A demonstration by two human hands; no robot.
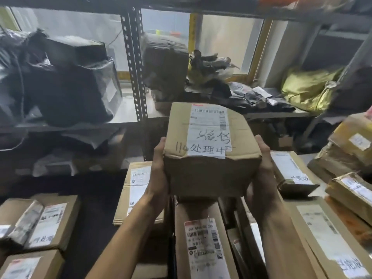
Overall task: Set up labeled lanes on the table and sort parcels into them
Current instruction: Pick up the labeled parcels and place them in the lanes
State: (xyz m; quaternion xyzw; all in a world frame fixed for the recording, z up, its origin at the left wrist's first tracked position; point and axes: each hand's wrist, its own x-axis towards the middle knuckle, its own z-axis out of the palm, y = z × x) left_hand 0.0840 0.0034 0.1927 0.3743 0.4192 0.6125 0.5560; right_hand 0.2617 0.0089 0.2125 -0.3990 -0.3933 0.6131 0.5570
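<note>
I hold a brown cardboard parcel (209, 170) up in the air at the centre of the view. A white shipping label and handwritten characters cover its top. My left hand (160, 174) grips its left side with the thumb up along the top edge. My right hand (263, 168) grips its right side in the same way. Below it lie several more labelled cardboard parcels: a long one (203, 244) straight under my arms, a flat one (136, 190) to the left, and one (289, 172) to the right.
A metal shelf rack (133, 63) stands behind, loaded with black-wrapped bundles (66, 81), a brown box (165, 63) and a yellow bag (308, 87). More parcels are stacked at the right (352, 158) and lower left (40, 222). A dark gap (92, 214) runs between the left parcels.
</note>
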